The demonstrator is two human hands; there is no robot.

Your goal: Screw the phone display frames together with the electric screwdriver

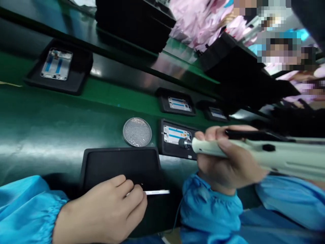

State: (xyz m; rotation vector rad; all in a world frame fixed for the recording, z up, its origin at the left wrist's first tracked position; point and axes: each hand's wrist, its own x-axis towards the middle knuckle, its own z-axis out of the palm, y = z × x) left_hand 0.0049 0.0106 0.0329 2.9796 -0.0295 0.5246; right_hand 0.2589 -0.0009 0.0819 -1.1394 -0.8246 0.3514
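Two hands at a green conveyor belt (50,135), seen from the head camera with the scene tilted. The right hand (228,159) is clenched around the pale green barrel of an electric screwdriver (284,157), fingers (213,133) wrapped over the top and a dark cable or bar running along it. The screwdriver's metal tip (185,143) is at the phone frame (172,134), which lies in a black tray (165,149) just ahead of that hand; whether the tip touches the frame cannot be told. The frame is pale, with blue strips across its inner face. The left hand (101,210) is closed on a thin silver strip (157,192), seen edge-on, and rests over a black mat (119,166) beside the tray. A round mesh disc (137,132) sits on the belt between the mat and the tray, near neither hand. Blue sleeves (210,206) cover both forearms. Farther along the belt lie more trays with frames (176,103), and stacked black trays (134,20) stand on a shelf above. Beyond them, blurred figures in pink (203,20) appear at the top edge.
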